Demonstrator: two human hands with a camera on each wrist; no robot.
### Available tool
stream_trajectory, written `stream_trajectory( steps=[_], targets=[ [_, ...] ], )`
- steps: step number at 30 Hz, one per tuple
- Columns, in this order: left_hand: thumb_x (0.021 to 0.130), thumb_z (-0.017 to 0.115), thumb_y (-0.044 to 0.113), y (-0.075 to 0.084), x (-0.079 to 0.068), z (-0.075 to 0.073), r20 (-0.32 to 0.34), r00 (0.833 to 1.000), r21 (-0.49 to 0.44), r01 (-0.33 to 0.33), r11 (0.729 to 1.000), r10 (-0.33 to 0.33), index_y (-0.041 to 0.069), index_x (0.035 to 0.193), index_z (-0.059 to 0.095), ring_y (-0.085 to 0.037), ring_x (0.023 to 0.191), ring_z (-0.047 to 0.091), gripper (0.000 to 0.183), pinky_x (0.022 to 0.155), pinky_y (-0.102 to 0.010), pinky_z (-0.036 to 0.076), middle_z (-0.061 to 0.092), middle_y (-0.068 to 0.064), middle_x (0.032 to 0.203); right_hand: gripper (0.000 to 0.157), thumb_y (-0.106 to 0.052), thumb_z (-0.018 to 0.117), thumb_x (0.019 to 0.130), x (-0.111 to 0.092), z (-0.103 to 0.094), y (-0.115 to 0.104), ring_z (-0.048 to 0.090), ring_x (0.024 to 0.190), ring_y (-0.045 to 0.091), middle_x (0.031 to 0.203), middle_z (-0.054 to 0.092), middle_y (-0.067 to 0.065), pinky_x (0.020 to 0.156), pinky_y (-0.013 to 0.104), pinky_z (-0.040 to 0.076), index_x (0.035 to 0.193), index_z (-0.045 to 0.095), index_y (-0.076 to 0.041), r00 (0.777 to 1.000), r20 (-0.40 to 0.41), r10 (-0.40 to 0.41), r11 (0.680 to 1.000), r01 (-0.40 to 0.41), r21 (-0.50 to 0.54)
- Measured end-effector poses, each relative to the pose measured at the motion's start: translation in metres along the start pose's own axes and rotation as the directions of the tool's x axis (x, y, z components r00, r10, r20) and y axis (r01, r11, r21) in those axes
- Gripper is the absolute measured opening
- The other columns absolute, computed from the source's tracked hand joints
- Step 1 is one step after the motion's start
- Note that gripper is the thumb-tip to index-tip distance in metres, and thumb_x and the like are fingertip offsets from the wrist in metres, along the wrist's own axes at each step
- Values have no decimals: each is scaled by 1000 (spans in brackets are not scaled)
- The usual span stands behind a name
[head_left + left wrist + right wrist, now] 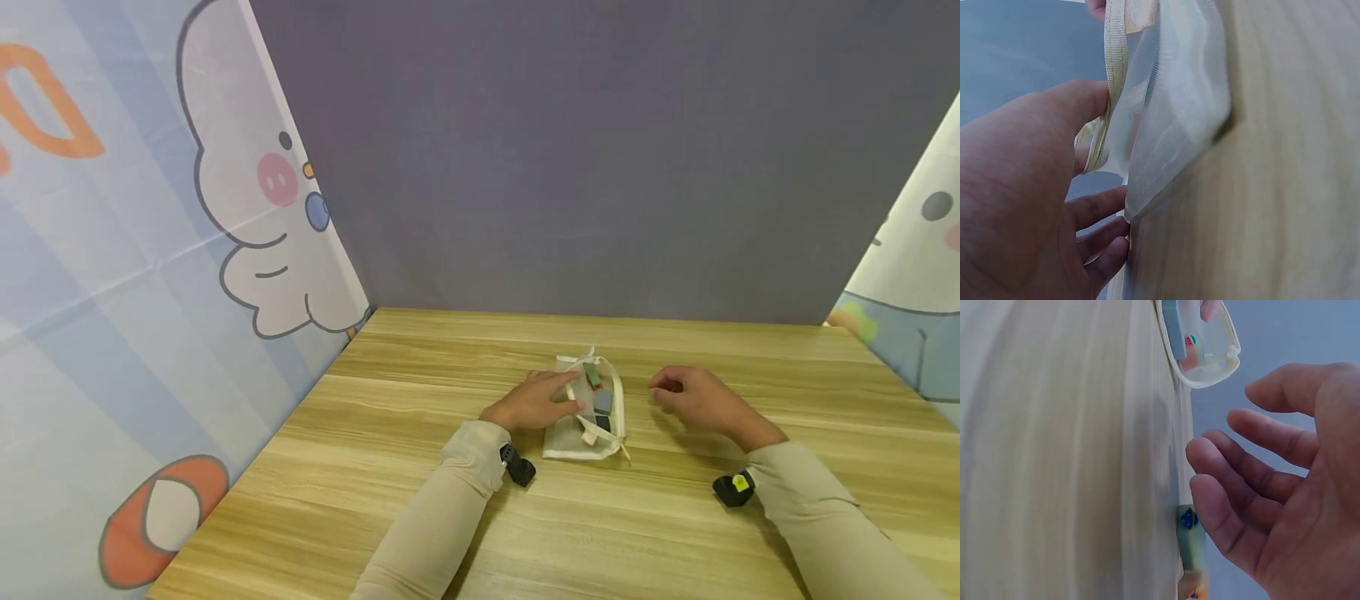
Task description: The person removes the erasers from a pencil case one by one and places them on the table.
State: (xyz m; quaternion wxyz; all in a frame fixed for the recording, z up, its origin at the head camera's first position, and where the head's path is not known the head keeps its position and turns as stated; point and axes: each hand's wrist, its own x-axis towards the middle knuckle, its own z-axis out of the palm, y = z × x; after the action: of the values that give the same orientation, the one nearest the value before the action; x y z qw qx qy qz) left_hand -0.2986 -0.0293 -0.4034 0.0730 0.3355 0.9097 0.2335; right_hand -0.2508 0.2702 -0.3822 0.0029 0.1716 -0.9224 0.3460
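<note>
A white mesh zip pouch [577,446] lies on the table with its zipped mouth spread open. Inside are a green piece [592,376], a grey block [603,402] and a dark block [603,423]. At the pouch's left side, my left hand [534,402] pinches the zipper edge [1115,62] between thumb and finger. My right hand [697,398] hovers right of the pouch, fingers loosely bent, with nothing in them. Beyond those fingers, the right wrist view shows a small green block [1191,537] with a blue print and an orange one [1192,586].
The wood-grain table [360,467] meets a dark grey panel [600,167] at the back. Cartoon-printed sheets [112,292] hang at the left and right sides. A black camera is strapped to each wrist.
</note>
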Motion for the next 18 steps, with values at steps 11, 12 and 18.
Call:
stream_trajectory(
  steps=[11, 12, 18],
  targets=[
    [102, 49, 55, -2, -2, 1, -18, 1000, -11, -3, 1000, 3, 28, 157, 36, -19, 146, 30, 62, 114, -43, 32, 40, 10, 155, 28, -19, 60, 102, 11, 5, -11, 66, 83, 17, 101, 69, 7, 70, 36, 53, 117, 66, 3, 992, 123, -37, 999, 38, -8],
    [103, 48, 55, -1, -2, 0, -19, 1000, -15, -4, 1000, 4, 28, 158, 36, -19, 146, 29, 62, 114, -43, 32, 40, 10, 155, 28, -19, 60, 102, 12, 5, -12, 65, 84, 17, 101, 69, 6, 70, 35, 52, 118, 66, 3, 990, 133, -38, 999, 40, -13],
    [102, 47, 56, 1, -1, 1, -17, 1000, -13, 3, 1000, -3, 29, 157, 36, -19, 146, 28, 63, 115, -43, 31, 39, 10, 156, 27, -17, 59, 102, 20, 5, -17, 55, 69, 16, 83, 64, 5, 58, 31, 46, 116, 66, 5, 982, 186, -30, 999, 27, 18]
  ],
)
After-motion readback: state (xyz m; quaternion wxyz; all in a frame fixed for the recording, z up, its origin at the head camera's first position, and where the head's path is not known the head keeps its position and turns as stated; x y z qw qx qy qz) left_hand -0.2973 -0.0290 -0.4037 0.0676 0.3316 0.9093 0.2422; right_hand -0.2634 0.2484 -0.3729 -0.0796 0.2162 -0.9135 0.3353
